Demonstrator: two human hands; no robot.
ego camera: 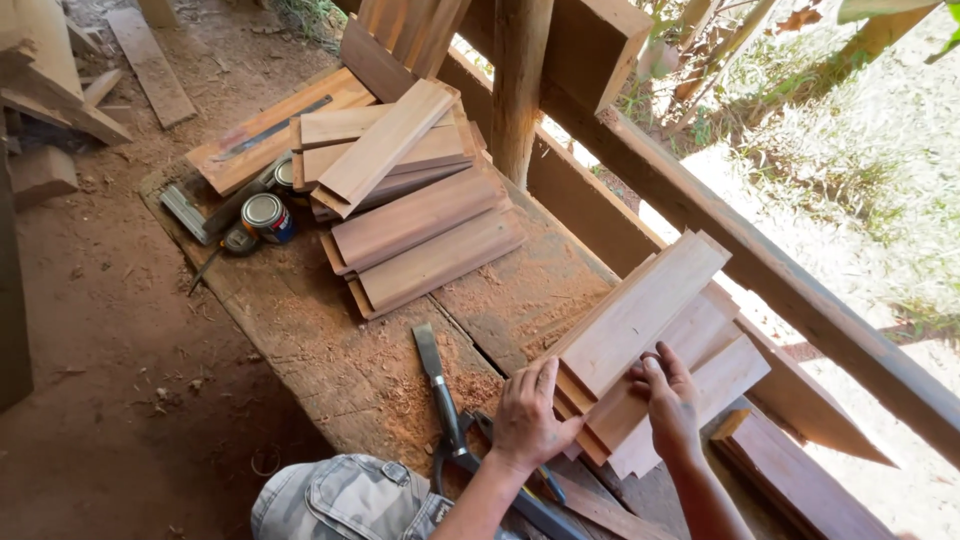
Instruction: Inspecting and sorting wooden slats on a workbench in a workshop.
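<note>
On the sawdusty workbench [330,350], we hold a stack of pale boards [655,340] with both hands.

Nearest us, our left hand [527,417] lies flat, fingers together, against the near end of the stack, and our right hand [668,400] rests just beside it, fingertips pressing the end of a lower board; neither hand closes around anything. Just left of the left hand, a pair of pliers [445,400] lies on the bench, handles toward us. Beyond our hands the stack fans outward toward the wooden rail [760,270]. Farther off, up and left of the hold, sits a pile of darker boards [410,210], with small tins [266,215] beside it.
</note>
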